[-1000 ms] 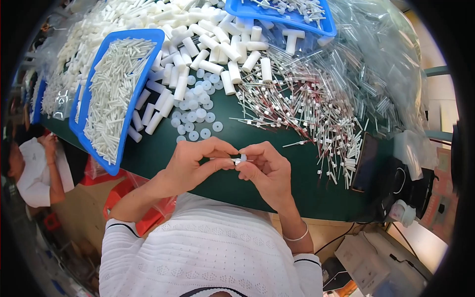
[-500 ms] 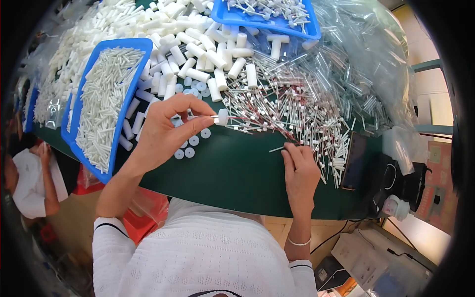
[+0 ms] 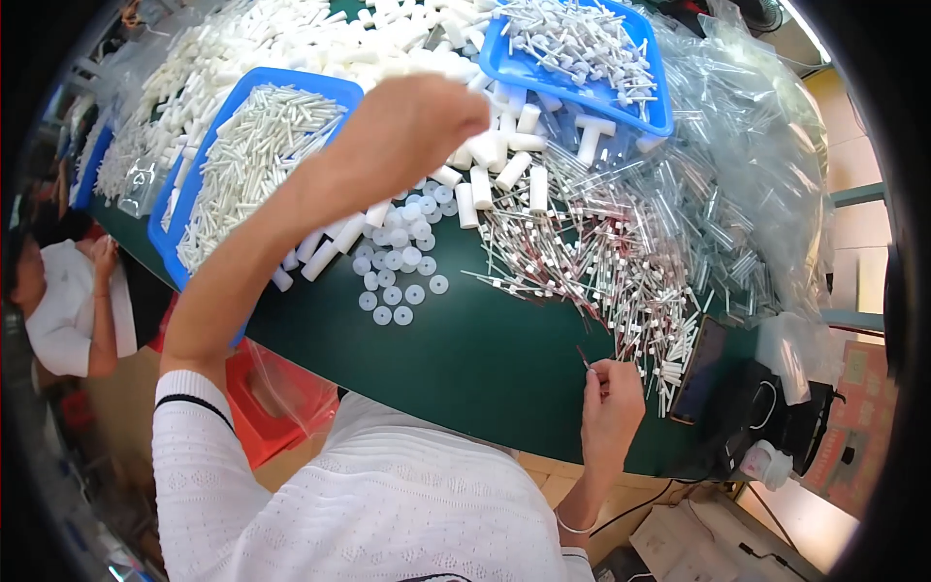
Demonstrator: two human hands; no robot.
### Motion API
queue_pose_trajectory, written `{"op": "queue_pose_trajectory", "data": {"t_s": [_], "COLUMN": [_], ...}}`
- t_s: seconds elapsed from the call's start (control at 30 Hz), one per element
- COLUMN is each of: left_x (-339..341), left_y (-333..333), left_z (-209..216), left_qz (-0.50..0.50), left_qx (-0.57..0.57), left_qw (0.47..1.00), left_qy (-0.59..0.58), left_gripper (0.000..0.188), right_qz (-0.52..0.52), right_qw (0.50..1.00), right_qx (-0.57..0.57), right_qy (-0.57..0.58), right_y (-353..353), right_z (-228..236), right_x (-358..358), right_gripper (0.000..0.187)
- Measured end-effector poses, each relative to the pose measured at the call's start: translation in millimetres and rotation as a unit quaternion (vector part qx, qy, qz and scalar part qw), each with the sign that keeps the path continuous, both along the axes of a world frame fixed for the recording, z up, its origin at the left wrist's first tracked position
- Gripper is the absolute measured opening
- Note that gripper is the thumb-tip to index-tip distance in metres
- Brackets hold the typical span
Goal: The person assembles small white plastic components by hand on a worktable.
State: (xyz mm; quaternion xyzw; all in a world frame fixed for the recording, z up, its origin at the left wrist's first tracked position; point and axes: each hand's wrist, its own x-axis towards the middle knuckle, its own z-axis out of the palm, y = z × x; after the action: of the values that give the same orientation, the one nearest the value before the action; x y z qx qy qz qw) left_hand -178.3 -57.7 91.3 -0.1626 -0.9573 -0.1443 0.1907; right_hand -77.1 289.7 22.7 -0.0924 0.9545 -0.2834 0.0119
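My left hand (image 3: 419, 121) is raised over the white foam cylinders (image 3: 511, 172), close to the far blue tray (image 3: 582, 104) of white headed sticks. Motion smears it, and its fingers are turned away, so what it holds, if anything, is hidden. Below that forearm lie several translucent round discs (image 3: 414, 294) with centre holes. Near the table's front edge, my right hand (image 3: 616, 398) pinches a thin dark-tipped stick (image 3: 583, 356) between thumb and fingers. Just beyond it spreads a loose pile of thin sticks with white blocks and reddish parts (image 3: 592, 247).
A second blue tray (image 3: 208, 147) full of short white tubes stands at left, partly behind my forearm. Clear plastic tubes and bags (image 3: 722, 145) are heaped at right. A phone (image 3: 698, 373) lies at the right edge. Another person (image 3: 73, 301) sits at far left.
My left hand has gone up and away from the disc and stick it held, neither now visible in it. My right hand has shifted slightly, still pinching a thin stick. The view has shifted.
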Motion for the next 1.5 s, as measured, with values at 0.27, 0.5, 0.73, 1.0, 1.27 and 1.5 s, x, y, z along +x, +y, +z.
{"op": "queue_pose_trajectory", "data": {"t_s": [0.27,0.5,0.73,1.0,1.27,1.5], "left_x": [55,65,111,127,133,138], "left_y": [7,22,55,60,62,72], "left_z": [-69,-73,-70,-72,-69,-87], "left_qz": [0.103,0.121,0.029,0.017,0.024,0.016], "left_qx": [-0.054,0.192,0.685,0.747,0.726,0.781], "left_qw": [0.992,0.972,0.662,0.558,0.592,0.516], "left_qy": [-0.038,-0.060,-0.301,-0.360,-0.349,-0.350], "left_gripper": [0.019,0.020,0.021,0.032,0.033,0.027], "right_qz": [0.048,0.114,0.113,0.123,0.133,0.172], "right_qw": [0.973,0.938,0.935,0.956,0.958,0.950], "right_qx": [-0.216,-0.310,-0.321,-0.263,-0.249,-0.262], "right_qy": [-0.069,-0.101,-0.099,-0.045,-0.050,-0.011], "right_y": [-34,-63,-90,-92,-95,-101], "right_z": [18,4,18,16,18,4], "right_x": [-20,-19,-7,-2,0,-1], "right_gripper": [0.012,0.016,0.003,0.007,0.006,0.009]}}
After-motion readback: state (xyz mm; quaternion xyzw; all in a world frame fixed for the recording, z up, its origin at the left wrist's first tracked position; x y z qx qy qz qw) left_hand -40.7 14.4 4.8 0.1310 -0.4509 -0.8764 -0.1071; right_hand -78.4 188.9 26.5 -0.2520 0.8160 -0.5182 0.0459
